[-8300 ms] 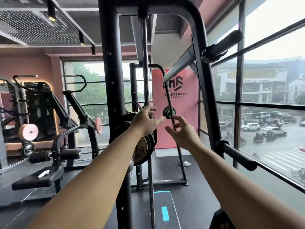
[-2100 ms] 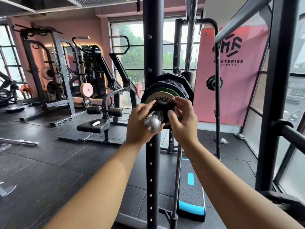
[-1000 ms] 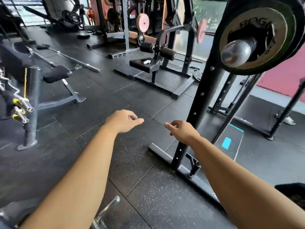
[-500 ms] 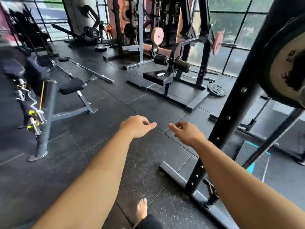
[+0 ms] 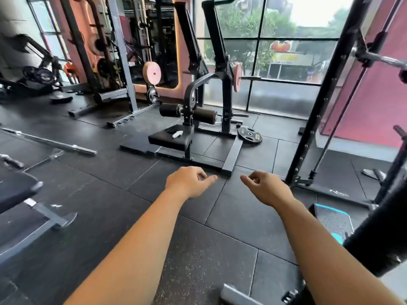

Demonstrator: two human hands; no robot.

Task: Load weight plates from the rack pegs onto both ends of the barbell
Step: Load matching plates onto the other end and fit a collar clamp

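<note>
My left hand and my right hand hang side by side over the black rubber floor, fingers loosely curled, holding nothing. At the upper right edge a chrome barbell shaft crosses the black rack upright; its sleeve and plates are outside the frame. A black weight plate lies flat on the floor beyond my hands. Pink plates hang on a machine peg and on a farther rack.
A leg machine with a black seat pad stands straight ahead. A bare barbell lies on the floor to the left, near a bench. A blue-edged step platform sits at the right by a thick black post.
The view has swung up and to the right; the loaded plate at the right edge has left the frame. Both hands stay out in front, empty, slightly farther apart.
</note>
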